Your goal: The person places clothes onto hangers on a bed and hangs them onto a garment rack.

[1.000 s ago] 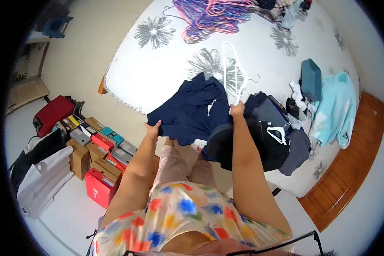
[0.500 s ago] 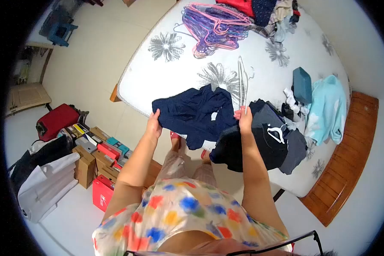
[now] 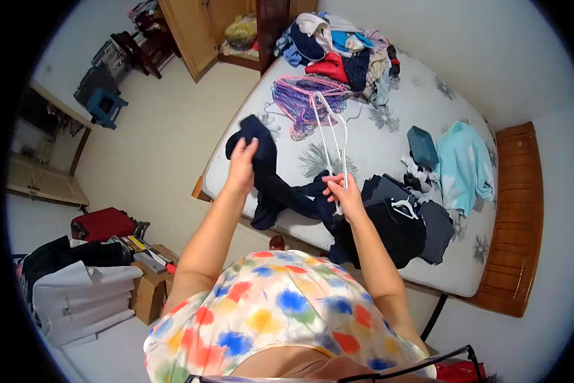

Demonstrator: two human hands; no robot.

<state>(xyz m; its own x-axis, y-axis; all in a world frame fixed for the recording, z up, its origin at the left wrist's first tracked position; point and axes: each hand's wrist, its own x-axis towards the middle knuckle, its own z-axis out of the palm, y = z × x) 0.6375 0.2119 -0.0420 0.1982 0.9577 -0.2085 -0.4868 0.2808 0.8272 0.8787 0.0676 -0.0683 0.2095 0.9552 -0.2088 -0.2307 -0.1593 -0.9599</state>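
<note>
My left hand [image 3: 241, 167] is closed on one end of a navy blue garment [image 3: 266, 172], lifted above the bed's near edge. From there the cloth sags in a twisted band toward my right hand [image 3: 346, 196], and I cannot tell whether it is a shirt or trousers. A white hanger [image 3: 345, 153] stands up out of my right hand, pinched between thumb and fingers. Whether that hand also grips the cloth cannot be made out. Just right of it lies a black garment [image 3: 386, 239] with a small white hanger [image 3: 404, 207] on top.
Pink and purple hangers [image 3: 293, 105] lie heaped on the mattress [image 3: 389, 150], with piled clothes [image 3: 332, 41] beyond. A teal bin [image 3: 422, 147] and a light-blue fluffy garment [image 3: 462, 169] sit near the wooden headboard [image 3: 513, 217]. Boxes [image 3: 148, 293] and a red suitcase [image 3: 105, 225] stand at left.
My left hand has risen and moved forward, pulling its end of the navy garment up. The white hanger in my right hand now shows wider, and that hand has shifted slightly left and down.
</note>
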